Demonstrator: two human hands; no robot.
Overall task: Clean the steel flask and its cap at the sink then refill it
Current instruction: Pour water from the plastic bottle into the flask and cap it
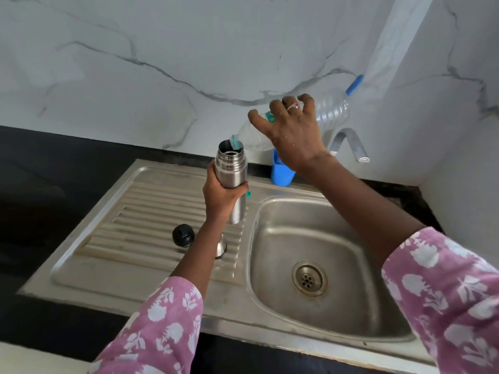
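The open steel flask is being gripped upright by the left hand, fingers wrapped around it, above the drainboard's right edge. A clear plastic bottle is being clasped and tilted by the right hand, its mouth touching the flask's rim. The black cap is resting on the sink's drainboard.

Left hand: fingers wrapped shut around an upright cylinder, thumb at the near side; sits at 9 o'clock of the right hand.
Left forearm: rises from 6 o'clock toward 12, sleeve pushed back below the elbow.
Right hand: palm down, fingers spread and curled over a tilted body, ring on one finger.
Right forearm: enters from 4 o'clock.
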